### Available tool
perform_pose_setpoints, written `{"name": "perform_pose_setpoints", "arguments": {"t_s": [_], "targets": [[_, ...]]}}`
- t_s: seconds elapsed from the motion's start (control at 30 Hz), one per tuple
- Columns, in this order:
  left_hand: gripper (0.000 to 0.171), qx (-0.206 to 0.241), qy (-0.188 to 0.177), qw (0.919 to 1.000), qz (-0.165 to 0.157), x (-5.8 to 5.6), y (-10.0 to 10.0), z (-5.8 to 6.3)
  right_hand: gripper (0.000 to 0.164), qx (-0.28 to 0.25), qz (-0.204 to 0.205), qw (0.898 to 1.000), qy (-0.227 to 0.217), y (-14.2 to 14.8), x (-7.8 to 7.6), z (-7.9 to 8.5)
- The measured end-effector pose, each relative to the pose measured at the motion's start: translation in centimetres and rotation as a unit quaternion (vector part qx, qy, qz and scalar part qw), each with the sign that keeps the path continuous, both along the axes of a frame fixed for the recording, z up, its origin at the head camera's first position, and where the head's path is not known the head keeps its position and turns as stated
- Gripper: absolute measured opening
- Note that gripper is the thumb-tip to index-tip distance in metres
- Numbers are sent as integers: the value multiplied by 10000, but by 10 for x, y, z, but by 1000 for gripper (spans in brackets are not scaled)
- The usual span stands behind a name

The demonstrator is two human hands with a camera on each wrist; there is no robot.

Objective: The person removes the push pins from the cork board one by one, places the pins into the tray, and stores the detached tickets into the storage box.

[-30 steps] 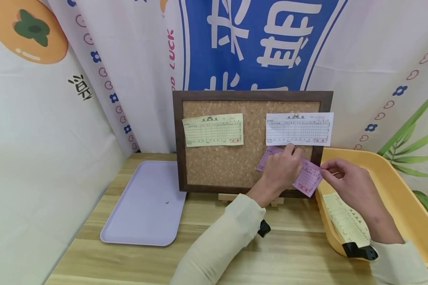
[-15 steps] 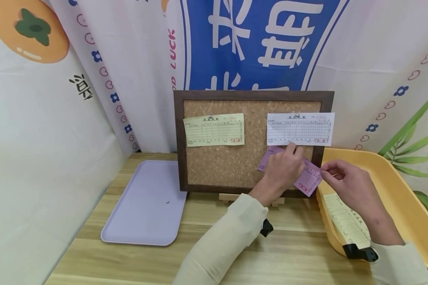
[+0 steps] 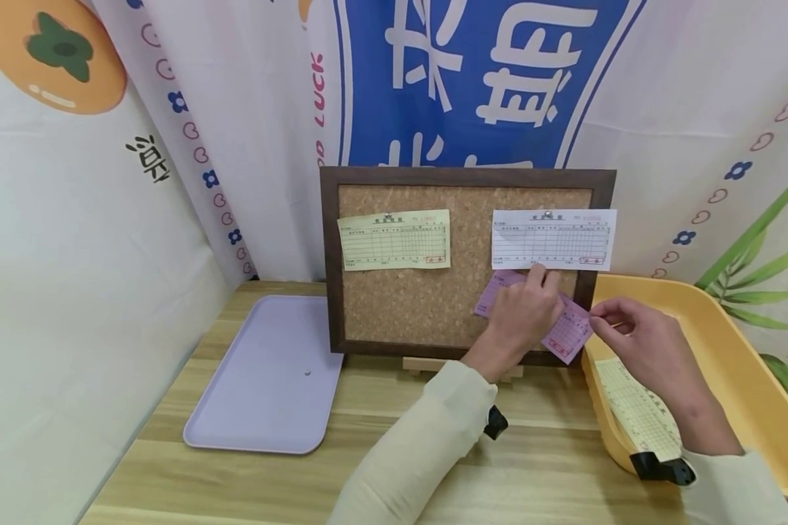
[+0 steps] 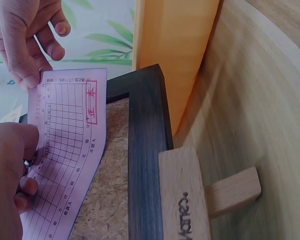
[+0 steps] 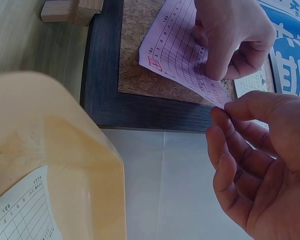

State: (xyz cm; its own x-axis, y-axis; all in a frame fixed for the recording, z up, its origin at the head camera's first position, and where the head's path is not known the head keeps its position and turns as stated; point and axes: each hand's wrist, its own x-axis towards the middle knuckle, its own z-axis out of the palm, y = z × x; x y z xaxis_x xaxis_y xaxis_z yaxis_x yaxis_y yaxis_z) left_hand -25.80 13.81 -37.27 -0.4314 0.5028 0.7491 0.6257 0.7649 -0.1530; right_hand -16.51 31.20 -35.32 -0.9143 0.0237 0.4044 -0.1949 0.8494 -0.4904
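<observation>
In the head view, the purple slip [image 3: 568,334] lies aslant across the lower right of the cork board [image 3: 414,306], its long axis sloping down toward the right hand [image 3: 650,357]. Both hands touch it: the left hand [image 3: 524,313] covers its middle, and the right pinches its right corner between thumb and finger, the other fingers loosely bent. The left wrist view shows the left fingers pinching a small shiny pin [image 4: 28,163] at the slip's face; whether its point is in the cork, I cannot tell. That right corner reaches out over the dark frame [image 3: 584,292]. Just above, the white slip [image 3: 551,240] meets the left knuckles and looks the likeliest obstacle. Well to the left is the green slip [image 3: 395,240]; the yellow bin [image 3: 729,350] stands beside the board, under the right forearm.
</observation>
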Motion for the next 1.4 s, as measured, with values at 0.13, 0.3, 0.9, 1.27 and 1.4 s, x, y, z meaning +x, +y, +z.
{"name": "perform_pose_setpoints", "arguments": {"t_s": [0.13, 0.3, 0.9, 1.27, 1.4], "targets": [[12, 46, 83, 9999, 36, 0, 1, -1, 13, -17, 13, 10000, -1, 0, 0, 0], [9, 129, 185, 9997, -37, -1, 1, -3, 13, -12, -26, 10000, -51, 1, 1, 0], [13, 121, 123, 9998, -22, 0, 2, -6, 13, -50, -30, 9999, -105, 2, 2, 0], [15, -20, 246, 9996, 107, -1, 3, -6, 13, -42, -9, 10000, -46, 3, 1, -2], [16, 33, 224, 9997, -12, -2, 2, -6, 13, -36, -18, 10000, -63, 4, 2, -1]]}}
